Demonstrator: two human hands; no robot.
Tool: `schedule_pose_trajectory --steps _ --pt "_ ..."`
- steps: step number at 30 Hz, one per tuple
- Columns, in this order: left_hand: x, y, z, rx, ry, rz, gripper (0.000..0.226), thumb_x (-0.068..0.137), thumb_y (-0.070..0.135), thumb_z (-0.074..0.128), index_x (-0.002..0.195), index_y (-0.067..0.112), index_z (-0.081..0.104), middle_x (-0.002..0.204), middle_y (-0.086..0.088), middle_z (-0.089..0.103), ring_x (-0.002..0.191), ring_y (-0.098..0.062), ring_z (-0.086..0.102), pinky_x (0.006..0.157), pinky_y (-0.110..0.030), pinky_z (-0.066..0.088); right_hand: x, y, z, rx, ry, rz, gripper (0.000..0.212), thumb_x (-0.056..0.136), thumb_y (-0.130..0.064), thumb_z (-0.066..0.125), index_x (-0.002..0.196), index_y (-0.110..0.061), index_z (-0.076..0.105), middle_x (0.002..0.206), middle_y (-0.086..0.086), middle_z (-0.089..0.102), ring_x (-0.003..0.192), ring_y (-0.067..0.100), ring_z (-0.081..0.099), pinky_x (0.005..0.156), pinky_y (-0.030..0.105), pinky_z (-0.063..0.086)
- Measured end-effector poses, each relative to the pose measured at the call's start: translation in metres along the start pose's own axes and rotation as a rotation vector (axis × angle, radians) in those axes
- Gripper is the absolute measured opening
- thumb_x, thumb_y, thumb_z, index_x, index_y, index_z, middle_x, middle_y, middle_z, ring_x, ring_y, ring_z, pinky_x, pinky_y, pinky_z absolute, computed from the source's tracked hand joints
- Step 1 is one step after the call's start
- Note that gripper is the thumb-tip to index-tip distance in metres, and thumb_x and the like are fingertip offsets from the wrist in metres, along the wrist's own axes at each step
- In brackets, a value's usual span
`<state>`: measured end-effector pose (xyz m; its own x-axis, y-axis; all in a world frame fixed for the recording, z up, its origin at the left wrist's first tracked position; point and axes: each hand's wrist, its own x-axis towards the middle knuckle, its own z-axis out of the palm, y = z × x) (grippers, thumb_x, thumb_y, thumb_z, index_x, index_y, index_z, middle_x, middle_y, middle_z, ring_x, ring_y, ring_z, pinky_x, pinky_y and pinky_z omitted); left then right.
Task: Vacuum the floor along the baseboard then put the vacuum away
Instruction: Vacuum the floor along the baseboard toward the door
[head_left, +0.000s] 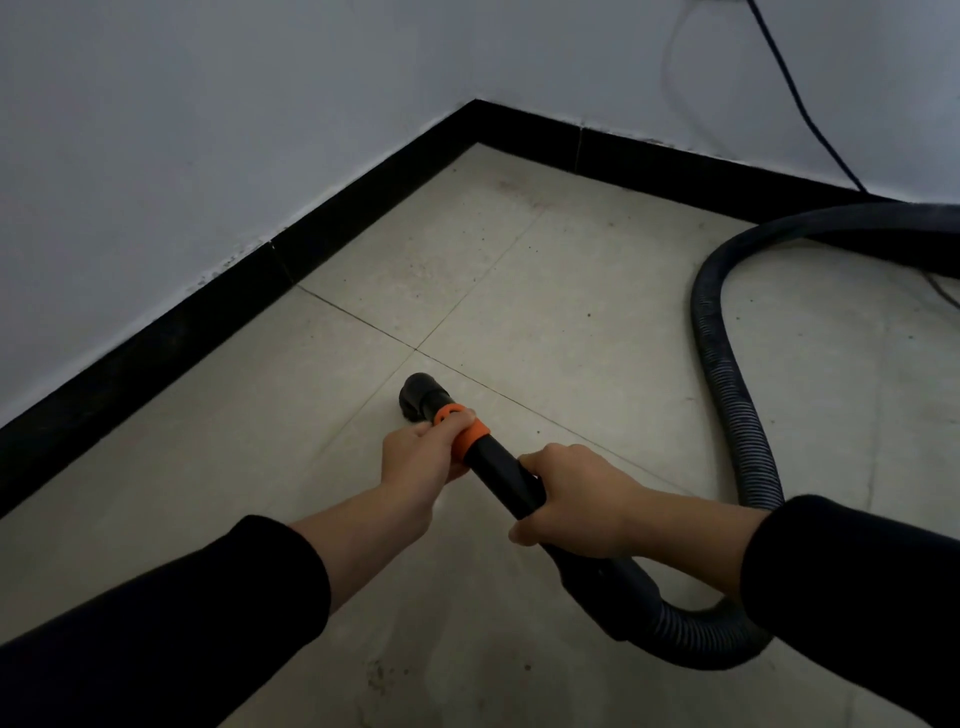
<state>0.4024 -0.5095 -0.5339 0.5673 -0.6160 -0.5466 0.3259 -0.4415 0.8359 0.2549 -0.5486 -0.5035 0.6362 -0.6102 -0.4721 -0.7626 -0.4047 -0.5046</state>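
A black vacuum wand (498, 465) with an orange collar (464, 431) points down at the beige tiled floor (545, 291). Its black nozzle end (418, 395) sits over a tile joint, apart from the black baseboard (332, 228). My left hand (415, 457) grips the wand at the orange collar. My right hand (571, 496) grips the handle further back. A ribbed dark hose (727, 364) loops from the handle out to the right edge. The vacuum's body is out of view.
Two white walls meet in a corner (475, 101) ahead, edged by the baseboard. A thin dark cord (800, 104) hangs down the right wall to the floor. Dust specks dot the tiles near the corner and at the bottom of the view.
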Motion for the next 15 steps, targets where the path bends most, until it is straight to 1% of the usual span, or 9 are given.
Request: schedule_pose_trajectory --steps 3,6,9,12,15 --pt "0.006 0.004 0.007 0.02 -0.022 -0.001 0.017 0.083 0.02 0.073 0.079 0.008 0.063 0.087 -0.014 0.066 0.081 -0.025 0.069 0.08 -0.035 0.058 0.005 0.006 0.003 -0.005 0.02 0.024 0.028 0.075 -0.031 0.072 0.093 -0.017 0.056 0.08 0.0 0.06 0.071 0.017 0.062 0.062 0.03 0.054" --pt "0.011 0.008 0.017 0.052 -0.047 -0.003 0.014 0.084 0.018 0.072 0.078 0.01 0.061 0.086 -0.013 0.065 0.078 -0.023 0.067 0.076 -0.032 0.058 0.01 0.01 0.005 0.006 0.018 0.051 0.03 0.076 -0.03 0.069 0.098 -0.017 0.053 0.086 0.002 0.058 0.075 0.018 0.061 0.067 0.032 0.055" --pt "0.019 0.01 0.022 0.088 -0.071 -0.01 0.014 0.084 0.016 0.072 0.079 0.01 0.06 0.085 -0.011 0.062 0.074 -0.021 0.066 0.074 -0.031 0.058 0.014 0.012 0.008 0.023 0.028 0.071 0.029 0.078 -0.029 0.067 0.097 -0.017 0.049 0.086 0.002 0.055 0.075 0.018 0.059 0.066 0.033 0.054" --pt "0.029 0.01 0.018 0.116 -0.097 -0.024 0.015 0.083 0.017 0.073 0.086 0.009 0.06 0.091 -0.012 0.063 0.079 -0.022 0.067 0.072 -0.03 0.058 0.016 0.009 0.012 0.012 0.031 0.081 0.028 0.079 -0.028 0.066 0.094 -0.018 0.045 0.083 0.0 0.052 0.073 0.018 0.057 0.06 0.03 0.05" --pt "0.034 0.012 0.016 0.114 -0.114 -0.014 0.016 0.082 0.018 0.074 0.082 0.011 0.059 0.092 -0.012 0.063 0.079 -0.022 0.067 0.071 -0.029 0.058 0.02 0.003 0.016 0.015 0.062 0.092 0.027 0.079 -0.029 0.065 0.093 -0.018 0.045 0.081 -0.001 0.05 0.074 0.019 0.057 0.059 0.029 0.047"
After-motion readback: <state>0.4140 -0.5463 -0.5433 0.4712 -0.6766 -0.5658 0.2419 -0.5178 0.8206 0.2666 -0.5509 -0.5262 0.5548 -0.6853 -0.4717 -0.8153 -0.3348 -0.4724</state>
